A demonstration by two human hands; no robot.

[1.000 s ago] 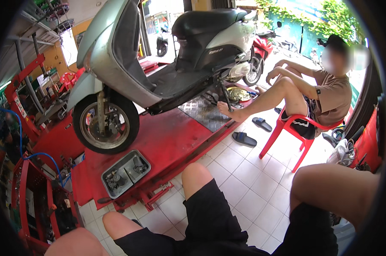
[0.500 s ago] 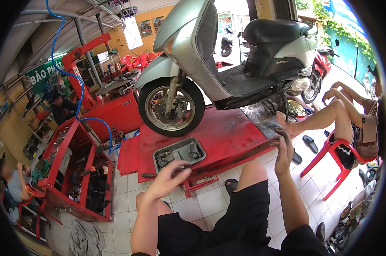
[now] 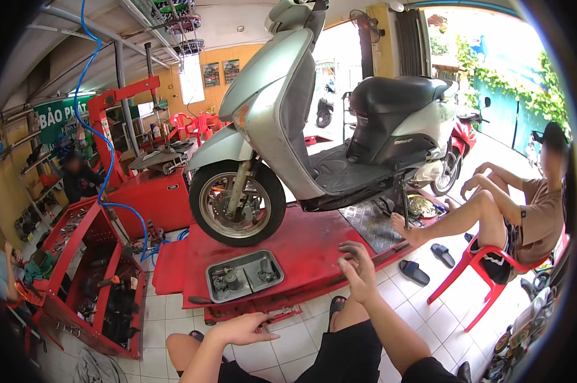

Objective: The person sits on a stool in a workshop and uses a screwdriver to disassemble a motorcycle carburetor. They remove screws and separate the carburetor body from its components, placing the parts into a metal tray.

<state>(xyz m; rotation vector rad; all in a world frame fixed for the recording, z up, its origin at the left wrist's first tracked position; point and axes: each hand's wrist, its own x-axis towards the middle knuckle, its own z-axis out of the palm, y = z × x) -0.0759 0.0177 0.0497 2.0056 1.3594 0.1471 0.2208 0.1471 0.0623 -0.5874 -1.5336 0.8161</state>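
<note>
the left hand [image 3: 244,327] hung at six o'clock from the shallow, rectangular grey tray [image 3: 252,265], its fingers stretched and its thumb spread away; nothing showed in it. the right hand [image 3: 360,273] was raised at three o'clock from the tray, fingers loosely bent and apart from the thumb, also with nothing seen between them.

the tray lay on the flat red metal platform [image 3: 314,236], near its front edge, with small dark grey metal parts [image 3: 233,281] loose in its two compartments. that placing seemed the likeliest source of trouble: a wrist catching the rim could tip the tray and scatter the parts over the pale square floor tiles [image 3: 295,350]. the right fingertips looked dark, perhaps greasy, so a smooth part might slip from them.

at eleven to twelve o'clock from the tray stood the black-tyred front wheel [image 3: 237,203] of the silver-green scooter [image 3: 346,172]. whether the tyre touched the platform could not be told; a hard shove on the scooter could swing the wheel toward the tray. at two o'clock from the right hand, a seated person's bare foot [image 3: 406,230] rested by the platform's edge, where a dropped part or a shifting scooter could hurt it.
</note>
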